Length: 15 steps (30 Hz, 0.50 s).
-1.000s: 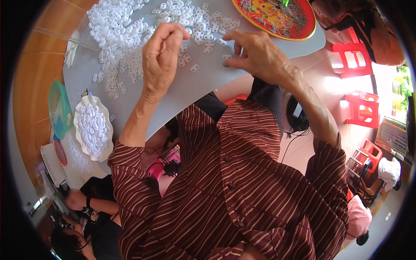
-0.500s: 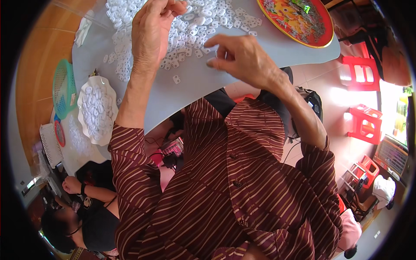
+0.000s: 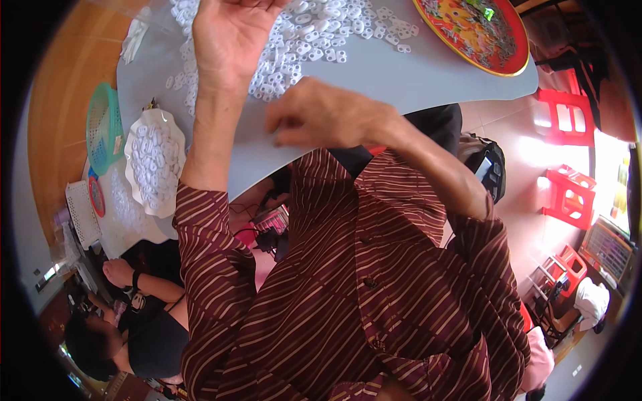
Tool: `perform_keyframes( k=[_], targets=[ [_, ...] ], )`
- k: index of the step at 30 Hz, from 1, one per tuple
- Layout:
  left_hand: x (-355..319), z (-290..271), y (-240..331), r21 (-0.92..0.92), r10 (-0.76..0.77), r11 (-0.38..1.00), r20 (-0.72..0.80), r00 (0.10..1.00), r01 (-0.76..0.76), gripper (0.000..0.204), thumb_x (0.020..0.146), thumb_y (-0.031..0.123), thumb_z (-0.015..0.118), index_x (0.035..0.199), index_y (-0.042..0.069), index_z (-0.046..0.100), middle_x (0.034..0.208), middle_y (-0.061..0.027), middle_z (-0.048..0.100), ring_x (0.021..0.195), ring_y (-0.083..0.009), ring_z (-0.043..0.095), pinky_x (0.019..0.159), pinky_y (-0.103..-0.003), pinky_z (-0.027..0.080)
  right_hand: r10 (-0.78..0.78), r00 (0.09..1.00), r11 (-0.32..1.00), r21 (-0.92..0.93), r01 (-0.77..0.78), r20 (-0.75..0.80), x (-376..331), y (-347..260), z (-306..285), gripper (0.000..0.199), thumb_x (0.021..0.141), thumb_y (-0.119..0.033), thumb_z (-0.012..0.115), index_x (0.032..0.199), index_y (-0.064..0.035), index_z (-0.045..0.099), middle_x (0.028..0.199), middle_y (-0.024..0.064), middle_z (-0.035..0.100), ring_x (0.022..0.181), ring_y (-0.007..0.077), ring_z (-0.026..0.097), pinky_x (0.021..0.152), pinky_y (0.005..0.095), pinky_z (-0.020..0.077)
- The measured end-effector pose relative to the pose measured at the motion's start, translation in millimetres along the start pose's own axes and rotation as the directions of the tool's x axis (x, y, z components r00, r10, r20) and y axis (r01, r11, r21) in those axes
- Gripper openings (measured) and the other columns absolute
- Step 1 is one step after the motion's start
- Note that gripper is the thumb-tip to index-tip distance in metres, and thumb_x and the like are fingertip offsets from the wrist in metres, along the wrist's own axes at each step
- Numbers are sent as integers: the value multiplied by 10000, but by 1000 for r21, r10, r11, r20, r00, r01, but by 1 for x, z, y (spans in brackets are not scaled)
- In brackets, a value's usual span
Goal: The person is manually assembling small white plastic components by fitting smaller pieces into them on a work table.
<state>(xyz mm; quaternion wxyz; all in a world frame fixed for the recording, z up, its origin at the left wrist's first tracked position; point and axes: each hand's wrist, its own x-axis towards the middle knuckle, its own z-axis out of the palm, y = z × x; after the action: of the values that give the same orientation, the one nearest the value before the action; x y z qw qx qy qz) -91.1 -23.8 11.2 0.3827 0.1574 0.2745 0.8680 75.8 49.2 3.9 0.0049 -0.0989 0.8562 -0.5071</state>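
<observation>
A heap of small white plastic rings (image 3: 321,33) lies spread on the grey table (image 3: 414,80). My left hand (image 3: 227,37) is raised over the left part of the heap, palm toward me, with its fingertips cut off by the top edge. My right hand (image 3: 321,117) hovers above the table's near edge, a little below the heap. Its fingers are curled together and I see nothing between them. Both forearms come out of striped dark red sleeves.
A round red-rimmed tray (image 3: 471,30) with small bits sits at the table's far right. To the left are a white scalloped dish (image 3: 155,160) full of rings and a teal basket (image 3: 103,127). Another person (image 3: 147,334) sits lower left. Red stools (image 3: 568,197) stand at right.
The view has tilted down, so the table and heap sit higher in frame. My left hand has risen to the top edge. My right hand has drawn back from the heap toward the table's near edge.
</observation>
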Motion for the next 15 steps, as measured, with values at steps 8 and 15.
perform_keyframes(
  k=[8,15],
  targets=[
    [-9,19,17,70,-88,995,242,966,74,267,868,239,530,851,-23,482,803,-93,421,1014,-320,432,999,-459,313,-120,980,990,50,129,-159,22,11,0,220,805,-119,596,985,-2,646,824,150,670,788,269,656,745,342,517],
    [-12,23,13,-69,-45,996,219,975,61,366,920,313,431,858,-37,517,816,-105,473,1001,-292,485,960,-423,366,271,953,939,255,-231,-133,-32,6,-40,263,835,-90,593,1090,-24,613,876,132,670,772,165,649,639,302,528]
  ],
)
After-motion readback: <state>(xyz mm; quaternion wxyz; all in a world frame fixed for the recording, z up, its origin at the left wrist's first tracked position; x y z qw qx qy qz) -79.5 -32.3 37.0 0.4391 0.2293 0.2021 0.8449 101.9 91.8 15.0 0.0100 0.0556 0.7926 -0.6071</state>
